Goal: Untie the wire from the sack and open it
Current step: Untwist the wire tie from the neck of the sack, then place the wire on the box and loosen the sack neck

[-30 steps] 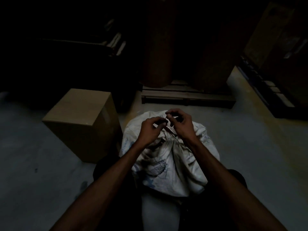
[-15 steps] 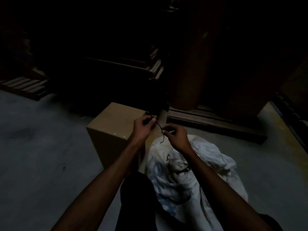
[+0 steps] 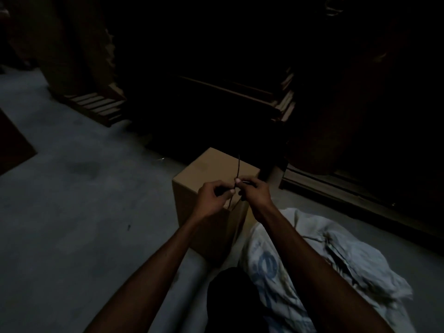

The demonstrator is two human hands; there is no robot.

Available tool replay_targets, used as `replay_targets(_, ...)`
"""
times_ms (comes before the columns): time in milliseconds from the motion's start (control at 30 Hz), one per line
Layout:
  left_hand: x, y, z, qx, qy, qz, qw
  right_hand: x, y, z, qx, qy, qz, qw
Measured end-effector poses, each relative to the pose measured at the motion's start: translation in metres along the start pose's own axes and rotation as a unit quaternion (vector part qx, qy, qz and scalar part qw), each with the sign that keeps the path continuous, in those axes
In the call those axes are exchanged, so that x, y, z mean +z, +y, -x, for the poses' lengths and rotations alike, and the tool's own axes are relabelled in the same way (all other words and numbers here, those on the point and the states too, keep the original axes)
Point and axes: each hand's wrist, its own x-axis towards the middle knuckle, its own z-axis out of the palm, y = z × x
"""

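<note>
The grey concrete floor (image 3: 79, 212) carries everything here; its far edge runs under dark stacked goods that the dim light mostly hides. On the floor's near right side lies the white sack (image 3: 336, 255), crumpled, with faded blue print on its cloth, its top loose and slumped with no wire round it. Just beside the sack, toward the middle of the floor, stands a brown cardboard box (image 3: 206, 171), closed, upright, with one corner pointing at the viewer. Past the box, at the far right of the floor, low wooden pallets (image 3: 336, 188) sit under tall dark rolls. Another slatted pallet (image 3: 96, 104) rests at the far left.

Both bare forearms reach forward from the near edge, and the two hands meet above the box. The left hand (image 3: 211, 198) has its fingers curled, thumb and fingertips pinching the wire (image 3: 237, 169). The right hand (image 3: 254, 193) pinches the same wire just above, its grip pressed tight on the strand between thumb and forefinger. The thin dark wire stands up from the pinch in front of the box top, and a short tail hangs below between the hands, clear of the sack
</note>
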Motion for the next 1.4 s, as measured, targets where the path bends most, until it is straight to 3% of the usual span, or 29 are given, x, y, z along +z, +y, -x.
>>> replay_targets(133, -0.006, -0.004, -0.013, -0.002, 0.053, -0.035, 0.998, 0.012, 0.005, -0.014, 0.029, 0.002, -0.037, 0.999)
replay_targets(267, -0.001, -0.003, -0.025, -0.001, 0.051, -0.066, 0.997, 0.024, 0.007, -0.027, 0.063, 0.012, -0.074, 0.995)
replay_targets(400, 0.002, -0.008, -0.03, -0.027, 0.073, -0.034, 0.996, 0.031, 0.011, -0.043, 0.074, 0.024, -0.084, 0.993)
replay_targets(600, 0.006, -0.013, -0.042, 0.015, 0.114, -0.137, 0.984, 0.03, 0.015, -0.051, 0.08, 0.026, -0.063, 0.994)
replay_targets(767, 0.015, -0.028, -0.056, 0.021, 0.06, -0.31, 0.949, 0.019, 0.035, -0.047, 0.034, 0.069, 0.058, 0.995)
replay_targets(933, 0.019, -0.036, -0.052, 0.027, 0.037, -0.367, 0.929, 0.008, 0.041, -0.044, 0.014, 0.073, 0.102, 0.992)
replay_targets(1067, 0.023, -0.022, -0.038, 0.035, 0.057, -0.357, 0.932, 0.0, 0.041, -0.032, -0.008, 0.063, 0.129, 0.99)
replay_targets(1233, 0.059, -0.005, -0.001, 0.041, 0.048, -0.268, 0.961, -0.034, 0.048, -0.001, -0.043, 0.068, 0.184, 0.98)
replay_targets(1400, 0.119, 0.006, 0.054, 0.067, -0.027, -0.224, 0.972, -0.092, 0.071, 0.048, -0.07, 0.093, 0.215, 0.97)
